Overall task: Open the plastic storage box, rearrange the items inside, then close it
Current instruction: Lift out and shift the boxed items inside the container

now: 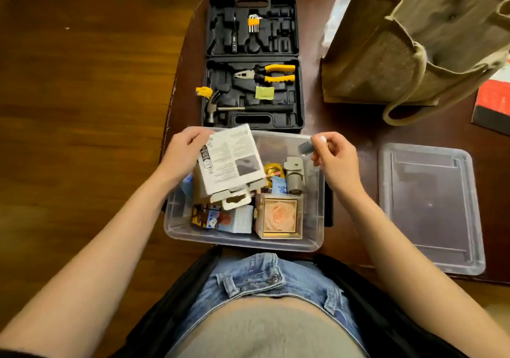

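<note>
The clear storage box (242, 240) is sitting open on the worktop's (356, 142) near edge, holding a rose case (280, 215), small cartons and a grey fitting (295, 177). The left hand (183, 152) is gripping a printed carton (230, 161) over it; the right hand (335, 154) is pinching a small grey piece (305, 147). Flat items are probably best settled low first. The lid (430, 206) is lying to the right; an open tool case (252, 92) is sitting beyond.

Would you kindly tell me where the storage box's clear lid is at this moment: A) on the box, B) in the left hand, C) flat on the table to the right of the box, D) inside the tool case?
C: the clear lid lies flat on the table, right of the open storage box, apart from both hands.
</note>
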`<state>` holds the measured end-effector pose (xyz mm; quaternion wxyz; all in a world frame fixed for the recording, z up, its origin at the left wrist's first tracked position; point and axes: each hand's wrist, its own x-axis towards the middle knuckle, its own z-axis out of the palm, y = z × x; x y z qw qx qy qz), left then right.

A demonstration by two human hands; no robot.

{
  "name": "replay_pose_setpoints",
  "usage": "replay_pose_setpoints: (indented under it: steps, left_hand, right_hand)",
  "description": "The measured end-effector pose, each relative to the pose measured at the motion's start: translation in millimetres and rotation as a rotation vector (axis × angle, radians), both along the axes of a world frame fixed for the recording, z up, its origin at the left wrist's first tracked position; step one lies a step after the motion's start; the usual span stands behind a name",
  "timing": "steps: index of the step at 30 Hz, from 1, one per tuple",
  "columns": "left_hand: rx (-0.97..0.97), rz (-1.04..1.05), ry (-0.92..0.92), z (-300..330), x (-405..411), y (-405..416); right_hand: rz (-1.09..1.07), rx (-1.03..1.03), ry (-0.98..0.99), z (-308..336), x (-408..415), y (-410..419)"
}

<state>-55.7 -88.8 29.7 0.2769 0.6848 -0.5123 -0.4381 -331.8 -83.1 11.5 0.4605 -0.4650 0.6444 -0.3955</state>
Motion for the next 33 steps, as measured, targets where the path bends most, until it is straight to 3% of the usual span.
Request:
replay_pose_setpoints:
  steps: [9,14,18,20,24,28,33]
  left_hand:
    - [-0.111,-0.228,-0.413,-12,2,11]
    - [-0.193,-0.288,-0.317,-2,-47,-2]
    - [0.050,-0.676,-0.373,-18,-103,-8]
    - [0.192,-0.734,-0.391,-32,-127,-11]
    - [0.390,-0.571,-0.361,-59,-154,-18]
    - [0.463,-0.322,-0.296,-79,-161,-27]
    - [0.600,-0.172,-0.276,-85,-158,-37]
  right_hand:
    - [0.043,0.059,0.303,-9,12,0]
    - [0.065,0.039,0.427,-14,5,-1]
    - [0.091,-0.006,0.491,-17,-2,-3]
    - [0.131,-0.017,0.503,-19,-6,-5]
    - [0.192,-0.039,0.533,-20,-13,-7]
    - [0.218,-0.053,0.527,-20,-19,-11]
    - [0.215,-0.030,0.471,-21,-26,-15]
